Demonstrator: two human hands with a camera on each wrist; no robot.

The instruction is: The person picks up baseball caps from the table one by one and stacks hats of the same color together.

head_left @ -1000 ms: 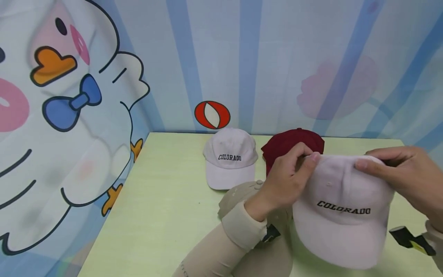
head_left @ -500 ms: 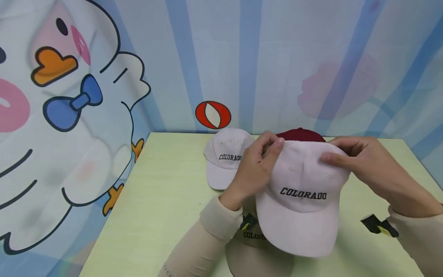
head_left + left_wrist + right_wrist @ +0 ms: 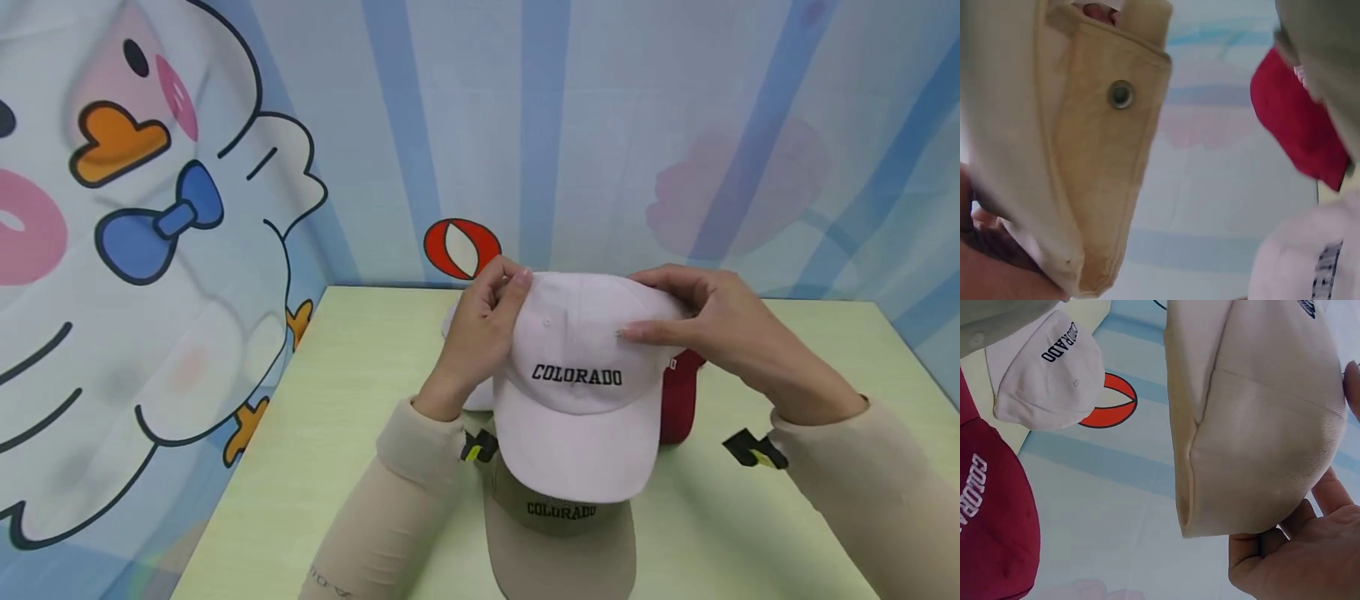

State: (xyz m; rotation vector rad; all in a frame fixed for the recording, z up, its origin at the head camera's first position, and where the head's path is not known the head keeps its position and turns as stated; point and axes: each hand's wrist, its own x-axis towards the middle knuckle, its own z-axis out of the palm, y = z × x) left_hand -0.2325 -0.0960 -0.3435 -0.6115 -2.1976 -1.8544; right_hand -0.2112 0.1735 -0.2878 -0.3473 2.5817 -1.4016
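Observation:
Both hands hold up a white baseball cap lettered COLORADO, its brim pointing down towards me. My left hand pinches the crown's left side between thumb and fingers. On the other side, my right hand grips the crown, thumb on the front. Below the held cap lies a khaki cap with the same lettering. A dark red cap and a second white cap lie behind, mostly covered in the head view. The left wrist view shows the held cap's back strap with a metal eyelet.
The caps lie on a pale yellow-green table. A cartoon backdrop stands along its far edge and left side. In the right wrist view, the red cap and the second white cap show at the left.
Both hands have carried the held white cap left and farther back. It has passed from the table's right side to the middle, now covering much of the red and second white caps.

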